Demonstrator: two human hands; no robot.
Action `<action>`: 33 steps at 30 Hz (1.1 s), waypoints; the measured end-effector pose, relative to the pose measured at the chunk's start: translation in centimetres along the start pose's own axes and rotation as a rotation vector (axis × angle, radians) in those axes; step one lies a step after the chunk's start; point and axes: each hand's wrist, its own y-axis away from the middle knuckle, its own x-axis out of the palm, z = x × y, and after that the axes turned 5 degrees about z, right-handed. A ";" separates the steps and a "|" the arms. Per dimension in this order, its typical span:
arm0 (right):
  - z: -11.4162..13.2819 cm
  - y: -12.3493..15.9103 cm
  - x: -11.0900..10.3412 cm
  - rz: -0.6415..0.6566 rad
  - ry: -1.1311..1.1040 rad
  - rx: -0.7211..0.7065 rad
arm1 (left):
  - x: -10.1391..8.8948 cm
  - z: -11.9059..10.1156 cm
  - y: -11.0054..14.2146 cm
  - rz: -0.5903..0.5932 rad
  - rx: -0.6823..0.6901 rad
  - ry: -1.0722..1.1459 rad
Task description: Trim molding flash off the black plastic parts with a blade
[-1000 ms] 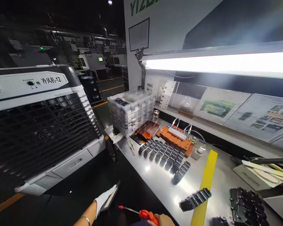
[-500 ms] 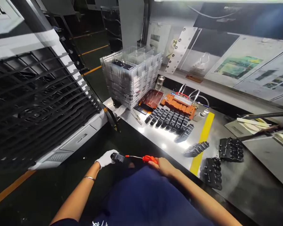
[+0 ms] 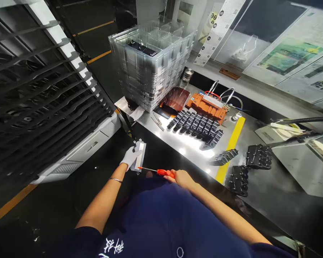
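My left hand (image 3: pixel 130 157), in a white glove, is closed around a small black part with a flat pale face (image 3: pixel 140 156). The part is held off the table, its pale face turned up. My bare right hand (image 3: pixel 179 177) grips the red handle of a screwdriver (image 3: pixel 163 172). Its thin shaft points left, and the red-orange tip lies at the lower end of the pale face. Whether the tip touches the part, I cannot tell. On the table beyond my hands stands a row of black ribbed parts (image 3: pixel 196 123).
A stack of clear plastic trays (image 3: pixel 153 79) stands at the table's far left corner. Behind the row lies an orange fixture (image 3: pixel 207 106) with cables. Black part clusters (image 3: pixel 238 181) lie at the right, past a yellow tape strip (image 3: pixel 233 143). A slatted rack (image 3: pixel 51 107) stands at left.
My left hand has turned the part so that its pale face shows, and raised it slightly. The screwdriver tip has come from beside the part to over its lower end. The camera view has shifted.
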 end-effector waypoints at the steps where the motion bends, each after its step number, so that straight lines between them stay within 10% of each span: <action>1: 0.0 0.0 0.0 -0.003 0.009 0.005 | 0.5 -0.2 -0.2 -0.001 0.008 -0.021; 13: -4.4 1.2 -0.2 -0.108 -0.035 0.209 | 3.3 -1.5 2.1 0.231 0.126 -0.172; 24: -13.7 5.9 0.1 -0.069 -0.301 0.105 | 10.5 -4.1 4.0 0.291 0.146 -0.480; 28: -19.0 9.1 2.1 -0.005 -0.437 0.066 | 16.9 -8.0 2.8 0.283 0.221 -0.660; 33: -23.3 11.7 6.1 -0.068 -0.555 0.158 | 32.4 -13.9 2.2 0.446 0.405 -0.790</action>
